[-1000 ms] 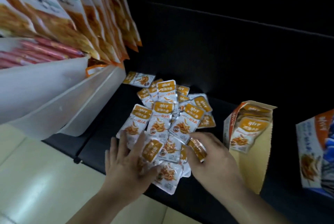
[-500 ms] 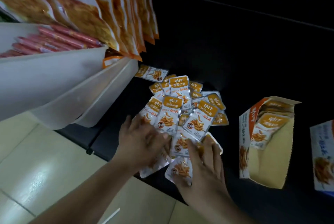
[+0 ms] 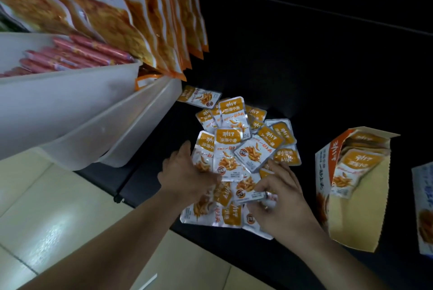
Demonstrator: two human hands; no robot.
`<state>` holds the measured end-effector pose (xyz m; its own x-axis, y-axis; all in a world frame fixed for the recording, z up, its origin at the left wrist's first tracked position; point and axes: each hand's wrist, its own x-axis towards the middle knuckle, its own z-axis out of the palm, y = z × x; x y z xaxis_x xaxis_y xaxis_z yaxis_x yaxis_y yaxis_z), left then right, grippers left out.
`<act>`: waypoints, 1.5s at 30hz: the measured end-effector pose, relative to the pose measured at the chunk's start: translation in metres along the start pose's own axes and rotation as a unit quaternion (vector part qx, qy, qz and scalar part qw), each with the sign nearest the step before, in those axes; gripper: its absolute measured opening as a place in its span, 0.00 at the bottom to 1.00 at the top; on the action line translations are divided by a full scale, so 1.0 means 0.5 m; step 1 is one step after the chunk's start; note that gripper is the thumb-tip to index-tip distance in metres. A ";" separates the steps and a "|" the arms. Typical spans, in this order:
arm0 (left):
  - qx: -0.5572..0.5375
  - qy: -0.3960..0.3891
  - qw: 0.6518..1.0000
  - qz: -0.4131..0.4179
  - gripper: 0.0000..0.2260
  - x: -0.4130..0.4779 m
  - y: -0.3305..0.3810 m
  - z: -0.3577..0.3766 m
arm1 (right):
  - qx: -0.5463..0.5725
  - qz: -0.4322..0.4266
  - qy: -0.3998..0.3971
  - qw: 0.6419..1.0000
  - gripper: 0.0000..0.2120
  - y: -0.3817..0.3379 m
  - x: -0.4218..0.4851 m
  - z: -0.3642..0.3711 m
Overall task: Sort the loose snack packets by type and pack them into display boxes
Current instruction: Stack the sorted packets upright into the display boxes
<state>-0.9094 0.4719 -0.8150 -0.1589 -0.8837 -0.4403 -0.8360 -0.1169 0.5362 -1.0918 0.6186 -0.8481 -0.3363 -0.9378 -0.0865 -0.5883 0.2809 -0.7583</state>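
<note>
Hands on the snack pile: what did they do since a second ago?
The left hand, earlier flat on the near snack packets, moved to the pile's left side and grips some there. The right hand moved from the pile's right edge to its near side, pinching one. The display box stayed put.

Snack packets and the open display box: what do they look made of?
Snack packets: glossy silvery film, likely foil-laminated plastic; the edges glint and crinkle. Display box: looks like printed cardboard, matte tan inside, with a serrated tear edge.
</note>
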 end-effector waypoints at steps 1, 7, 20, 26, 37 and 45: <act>-0.027 -0.012 1.000 -0.009 0.40 0.003 0.005 0.000 | 0.051 0.019 0.017 0.998 0.16 -0.009 0.002 -0.005; -0.029 -0.008 0.999 0.034 0.19 -0.005 0.031 0.017 | 0.243 0.191 0.079 0.948 0.31 -0.055 0.038 -0.021; -0.179 0.042 0.983 0.015 0.10 0.018 0.082 0.008 | 0.024 0.186 0.121 0.975 0.37 -0.046 0.147 -0.004; -0.234 0.013 0.972 -0.009 0.06 0.037 0.104 0.022 | 0.074 0.184 0.083 0.977 0.23 -0.039 0.154 -0.015; -0.245 -0.021 0.968 0.047 0.06 0.026 0.146 0.047 | 0.189 0.195 0.110 0.956 0.10 -0.070 0.152 -0.040; -0.416 -0.054 0.908 0.018 0.10 -0.048 0.138 0.016 | 0.295 0.159 0.095 0.937 0.11 -0.137 0.113 -0.078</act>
<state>-0.9673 0.4885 -0.7733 -0.2666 -0.8494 -0.4554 -0.1510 -0.4298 0.8902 -1.0991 0.5543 -0.7761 -0.5831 -0.7567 -0.2958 0.0541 0.3270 -0.9435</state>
